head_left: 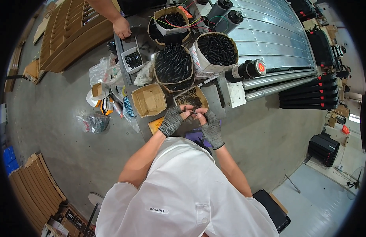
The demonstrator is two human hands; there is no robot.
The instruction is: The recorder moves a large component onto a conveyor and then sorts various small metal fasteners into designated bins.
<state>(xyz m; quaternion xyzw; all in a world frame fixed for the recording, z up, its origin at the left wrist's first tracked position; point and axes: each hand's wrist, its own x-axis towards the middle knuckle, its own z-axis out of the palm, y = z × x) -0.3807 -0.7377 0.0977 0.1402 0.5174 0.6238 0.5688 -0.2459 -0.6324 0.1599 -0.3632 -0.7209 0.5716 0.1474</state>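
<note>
My left hand (173,120) and my right hand (211,127), both in grey fingerless gloves, meet over the near edge of a cardboard box (204,97) of small dark ring-like pieces (189,98). The fingertips of my left hand are closed on a small black screw (185,109). Close beside them, the right fingertips pinch a small dark piece (194,113), too small to make out. To the left of this box stands a cardboard box (149,100) with nothing visible inside. Behind are containers full of black screws (173,65).
Another person's hand (121,28) rests at the table's far left. More black screws (217,49) fill a box beside metal rollers (283,81) on the right. Black cylinders (230,21) with wires stand behind. Plastic bags (98,122) lie left of the table.
</note>
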